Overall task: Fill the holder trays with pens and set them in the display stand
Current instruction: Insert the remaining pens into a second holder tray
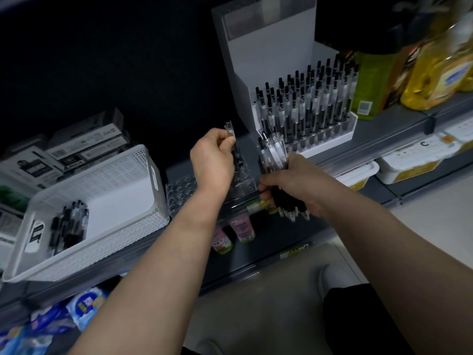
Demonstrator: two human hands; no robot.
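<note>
A clear holder tray with rows of round holes lies on the grey shelf, partly under my hands. My left hand pinches a single pen upright over the tray's far holes. To the right, my right hand grips a bundle of black-and-clear pens, tips pointing down toward me. The white display stand stands behind, with a tray full of upright pens in its lower step.
A white perforated basket with several loose pens sits at the left on the shelf. Boxed goods are stacked behind it. Yellow bottles stand right of the stand. Bottles and packets fill the lower shelves.
</note>
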